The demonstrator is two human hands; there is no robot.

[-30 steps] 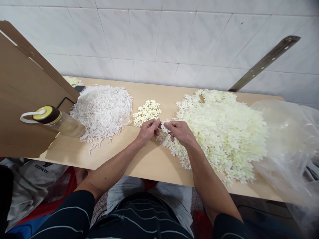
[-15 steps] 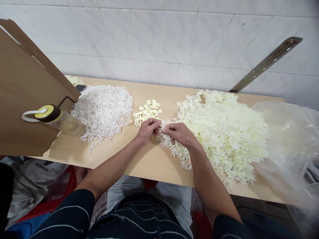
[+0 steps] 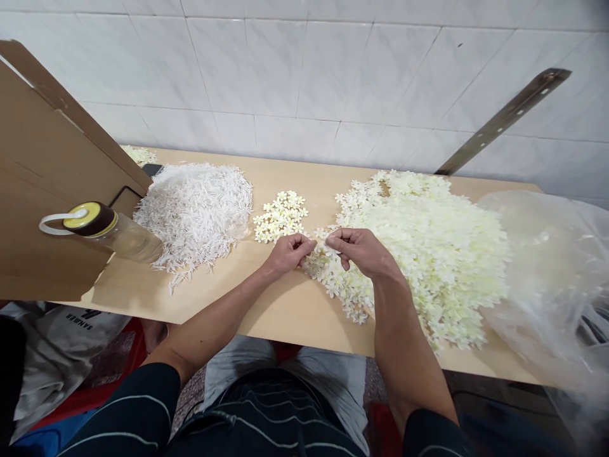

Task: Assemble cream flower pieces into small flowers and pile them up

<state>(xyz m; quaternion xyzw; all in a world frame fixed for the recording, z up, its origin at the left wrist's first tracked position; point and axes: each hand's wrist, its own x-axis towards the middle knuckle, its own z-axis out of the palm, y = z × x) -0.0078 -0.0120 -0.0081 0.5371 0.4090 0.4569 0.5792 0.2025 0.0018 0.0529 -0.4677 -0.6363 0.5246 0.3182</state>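
Observation:
My left hand [image 3: 289, 252] is closed in a pinch, thumb against forefinger; whatever is between them is too small to make out. Just to its right, my right hand [image 3: 362, 251] pinches a small white artificial flower [image 3: 333, 247], partly hidden by the fingers. Both hands are over the left edge of a large heap of pale yellow-white artificial flowers [image 3: 438, 247]. Behind my left hand lies a smaller group of flowers [image 3: 281, 216] with yellow centres. Farther left is a pile of thin white stem-like pieces [image 3: 200, 209].
A clear bottle [image 3: 133, 238] with a yellow and brown lid leans at the left, beside a cardboard panel [image 3: 47, 178]. On the right lies a clear plastic bag [image 3: 547, 254]. A metal strip [image 3: 504, 120] slants against the tiled wall behind the table [image 3: 295, 311].
My right hand has moved a little right, away from my left hand, and the gap between their fingertips has widened. My left hand has turned slightly and shifted right.

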